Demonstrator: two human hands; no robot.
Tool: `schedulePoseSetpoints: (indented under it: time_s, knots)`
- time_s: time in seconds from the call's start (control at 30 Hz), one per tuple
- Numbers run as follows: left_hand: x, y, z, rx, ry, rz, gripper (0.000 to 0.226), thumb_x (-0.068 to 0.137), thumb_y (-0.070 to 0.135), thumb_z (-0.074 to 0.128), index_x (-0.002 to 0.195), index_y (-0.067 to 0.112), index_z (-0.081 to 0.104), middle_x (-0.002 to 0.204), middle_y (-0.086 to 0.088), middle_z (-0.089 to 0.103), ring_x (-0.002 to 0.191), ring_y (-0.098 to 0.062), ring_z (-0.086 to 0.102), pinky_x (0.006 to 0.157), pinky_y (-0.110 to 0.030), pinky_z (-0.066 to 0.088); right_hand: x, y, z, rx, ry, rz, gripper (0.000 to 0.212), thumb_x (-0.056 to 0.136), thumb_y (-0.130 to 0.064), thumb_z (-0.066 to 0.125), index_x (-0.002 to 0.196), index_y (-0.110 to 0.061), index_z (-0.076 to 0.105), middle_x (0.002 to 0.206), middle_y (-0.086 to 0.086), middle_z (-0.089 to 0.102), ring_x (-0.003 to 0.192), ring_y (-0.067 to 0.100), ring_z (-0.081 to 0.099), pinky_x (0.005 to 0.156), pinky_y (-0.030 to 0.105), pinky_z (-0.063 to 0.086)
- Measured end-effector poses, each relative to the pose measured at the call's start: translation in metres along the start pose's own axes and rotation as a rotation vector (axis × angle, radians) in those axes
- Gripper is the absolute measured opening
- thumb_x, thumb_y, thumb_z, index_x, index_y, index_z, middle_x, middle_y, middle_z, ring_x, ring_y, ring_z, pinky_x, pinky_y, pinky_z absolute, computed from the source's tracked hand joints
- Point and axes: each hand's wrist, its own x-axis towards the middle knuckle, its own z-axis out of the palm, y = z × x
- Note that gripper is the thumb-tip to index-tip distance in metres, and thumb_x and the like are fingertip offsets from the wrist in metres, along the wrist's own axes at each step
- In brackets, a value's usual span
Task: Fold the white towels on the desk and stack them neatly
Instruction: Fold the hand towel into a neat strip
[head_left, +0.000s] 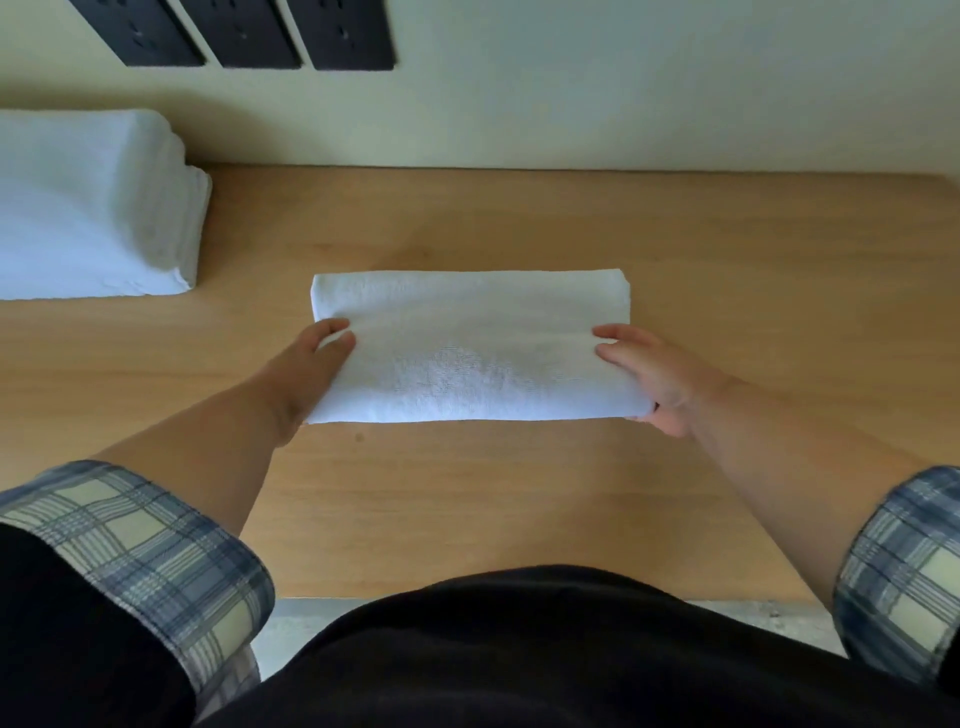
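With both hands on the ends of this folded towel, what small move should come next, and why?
Probably lift the folded towel and carry it left onto the stack. It already lies folded, the left hand and right hand grip its two ends, and the stack sits far-left on the desk.

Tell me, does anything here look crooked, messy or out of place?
Nothing stands out. The folded towel lies square on the desk, held at its ends by the left hand and right hand. The towel stack at left looks tidy.
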Motion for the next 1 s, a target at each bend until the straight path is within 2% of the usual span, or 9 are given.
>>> schedulePoseSetpoints:
  time_s: [0.07,0.17,0.27,0.33,0.5,0.6,0.7,0.83,1.0]
  knots:
    - [0.002,0.004,-0.003,-0.067,-0.039,-0.055,0.032,0.090,0.058,0.057,0.120,0.053,0.049,0.133,0.003,0.051,0.116,-0.026,0.054,0.099,-0.049,0.048,0.001,-0.012,-0.002,0.005,-0.013,0.060,0.019,0.091,-0.030,0.065,0.100,-0.045,0.070,0.123,-0.005,0.063,0.107,0.023,0.058,0.083,0.039,0.047]
    - [0.000,0.004,-0.003,-0.096,-0.061,-0.054,0.031,0.092,0.051,0.060,0.120,0.053,0.046,0.125,0.008,0.051,0.107,-0.020,0.055,0.083,-0.039,0.051,-0.001,-0.022,-0.002,0.005,-0.019,0.098,0.022,0.093,-0.027,0.062,0.103,-0.045,0.070,0.118,-0.006,0.065,0.098,0.020,0.061,0.077,0.036,0.049]
    - [-0.003,-0.001,-0.001,-0.098,-0.038,0.009,0.027,0.093,0.047,0.061,0.115,0.056,0.047,0.123,0.007,0.050,0.106,-0.021,0.054,0.088,-0.042,0.050,-0.009,-0.023,0.007,0.006,-0.002,0.065,0.031,0.097,-0.019,0.055,0.109,-0.045,0.068,0.118,-0.007,0.067,0.094,0.017,0.068,0.068,0.031,0.054]
    - [-0.005,-0.006,-0.007,-0.040,-0.013,0.073,0.030,0.094,0.047,0.058,0.119,0.058,0.047,0.127,0.005,0.048,0.108,-0.022,0.051,0.091,-0.040,0.045,-0.017,-0.019,0.019,0.003,0.022,0.023,0.043,0.097,-0.010,0.050,0.107,-0.046,0.070,0.116,-0.012,0.065,0.094,0.013,0.069,0.063,0.028,0.056]
    - [-0.008,-0.016,-0.066,0.027,-0.052,0.156,0.037,0.095,0.043,0.058,0.129,0.055,0.052,0.142,0.004,0.043,0.122,-0.025,0.047,0.107,-0.044,0.040,-0.044,0.000,0.082,-0.029,0.109,-0.066,0.055,0.092,-0.006,0.047,0.103,-0.054,0.071,0.117,-0.021,0.060,0.103,0.013,0.063,0.074,0.032,0.053]
    - [-0.012,-0.021,-0.121,-0.004,-0.090,0.218,0.035,0.095,0.040,0.061,0.125,0.054,0.054,0.137,0.004,0.048,0.109,-0.016,0.055,0.090,-0.029,0.048,-0.059,0.006,0.136,-0.009,0.186,-0.149,0.052,0.093,-0.010,0.047,0.105,-0.056,0.070,0.120,-0.021,0.058,0.103,0.014,0.061,0.072,0.032,0.051]
    - [-0.016,-0.024,-0.185,-0.013,-0.137,0.298,0.036,0.093,0.040,0.063,0.125,0.054,0.054,0.131,0.010,0.051,0.100,0.003,0.052,0.073,-0.014,0.044,-0.075,0.007,0.194,0.090,0.229,-0.193,0.051,0.094,-0.011,0.046,0.109,-0.054,0.070,0.125,-0.016,0.060,0.111,0.017,0.061,0.079,0.035,0.051]
    - [-0.026,-0.015,-0.272,0.029,-0.129,0.377,0.039,0.090,0.051,0.062,0.126,0.061,0.051,0.128,0.016,0.048,0.100,0.004,0.050,0.074,-0.016,0.042,-0.092,-0.017,0.264,0.131,0.249,-0.256,0.051,0.092,-0.013,0.047,0.113,-0.054,0.068,0.130,-0.016,0.057,0.115,0.015,0.059,0.083,0.034,0.051]
    - [-0.034,0.001,-0.351,-0.002,-0.070,0.471,0.036,0.089,0.051,0.064,0.120,0.065,0.053,0.126,0.020,0.054,0.105,0.000,0.056,0.081,-0.021,0.046,-0.112,-0.075,0.315,0.141,0.242,-0.362,0.049,0.093,-0.013,0.049,0.110,-0.053,0.070,0.121,-0.018,0.061,0.108,0.011,0.062,0.079,0.030,0.050]
